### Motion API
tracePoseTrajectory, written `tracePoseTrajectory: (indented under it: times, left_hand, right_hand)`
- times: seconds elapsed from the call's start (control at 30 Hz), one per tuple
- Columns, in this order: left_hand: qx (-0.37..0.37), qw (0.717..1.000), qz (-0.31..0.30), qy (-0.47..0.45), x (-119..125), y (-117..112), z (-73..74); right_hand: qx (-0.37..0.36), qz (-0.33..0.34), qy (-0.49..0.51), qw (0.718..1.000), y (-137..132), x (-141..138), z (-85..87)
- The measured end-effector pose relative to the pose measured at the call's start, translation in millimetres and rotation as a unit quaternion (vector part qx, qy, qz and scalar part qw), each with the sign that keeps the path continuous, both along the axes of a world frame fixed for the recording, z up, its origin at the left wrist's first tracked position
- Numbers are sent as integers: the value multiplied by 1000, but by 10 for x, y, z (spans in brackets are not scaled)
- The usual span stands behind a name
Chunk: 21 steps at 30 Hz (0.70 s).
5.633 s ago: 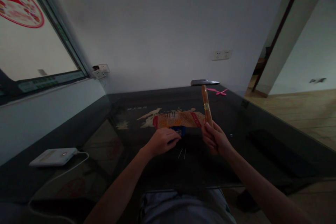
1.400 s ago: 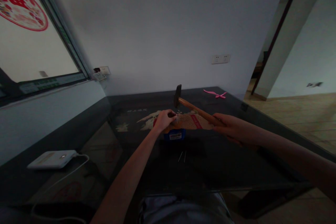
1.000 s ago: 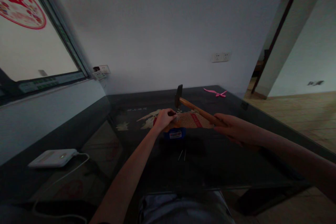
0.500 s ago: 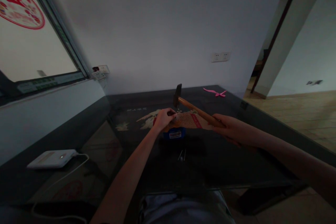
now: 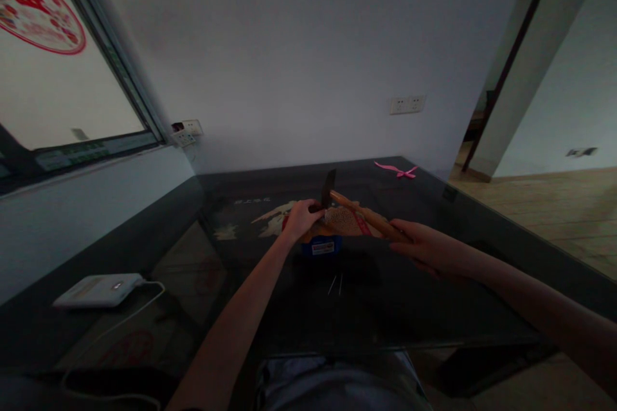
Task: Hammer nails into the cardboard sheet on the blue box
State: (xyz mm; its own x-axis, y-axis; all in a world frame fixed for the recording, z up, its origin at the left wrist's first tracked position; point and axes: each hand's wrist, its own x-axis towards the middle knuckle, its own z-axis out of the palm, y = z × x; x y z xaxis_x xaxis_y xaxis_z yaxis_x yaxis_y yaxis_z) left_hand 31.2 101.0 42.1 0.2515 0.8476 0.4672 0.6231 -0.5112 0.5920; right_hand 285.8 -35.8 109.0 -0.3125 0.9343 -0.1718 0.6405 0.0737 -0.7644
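My right hand (image 5: pixel 424 247) is wrapped round the wooden handle of a hammer (image 5: pixel 359 209). Its dark head (image 5: pixel 328 189) is low over a flat tan speckled piece (image 5: pixel 344 219) with a red band, right beside the fingertips of my left hand (image 5: pixel 303 219). Those fingers are pinched together at the piece; what they hold, if anything, is too small to make out. Under the piece stands a blue box (image 5: pixel 322 246) with a pale label. Two thin nail-like pins (image 5: pixel 335 285) lie on the dark table nearer to me.
The glossy black table (image 5: pixel 376 308) runs back to a plain wall with sockets (image 5: pixel 406 104). A pink ribbon (image 5: pixel 398 171) lies near the far right corner. On the left is a white power bank (image 5: pixel 101 289) with a cable (image 5: pixel 125 316) trailing forward.
The hammer head has come down closer to the speckled piece and my left fingertips, as my right hand lowered slightly. My left hand has stayed at its place.
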Motion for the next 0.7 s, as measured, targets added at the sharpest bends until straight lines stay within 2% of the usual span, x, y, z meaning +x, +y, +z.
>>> tracePoseTrajectory:
  times: [0.13, 0.27, 0.4, 0.53, 0.63, 0.7]
  left_hand:
    - [16, 1000, -12, -6, 4, -13, 9]
    - [28, 999, -34, -27, 9, -32, 7]
    - [56, 996, -64, -38, 15, -31, 29]
    - [149, 988, -46, -1, 7, -96, 172]
    - [229, 972, -12, 41, -12, -306, 299]
    - [262, 962, -28, 66, -28, -519, 311]
  right_hand:
    - [10, 7, 60, 998, 24, 28, -114]
    - [21, -4, 188, 982, 61, -68, -256]
    - [38, -12, 358, 933, 159, -298, -447]
    - [32, -3, 487, 873, 269, -437, -626]
    - [30, -7, 525, 850, 302, -410, -713]
    - [32, -14, 527, 849, 304, -362, -745]
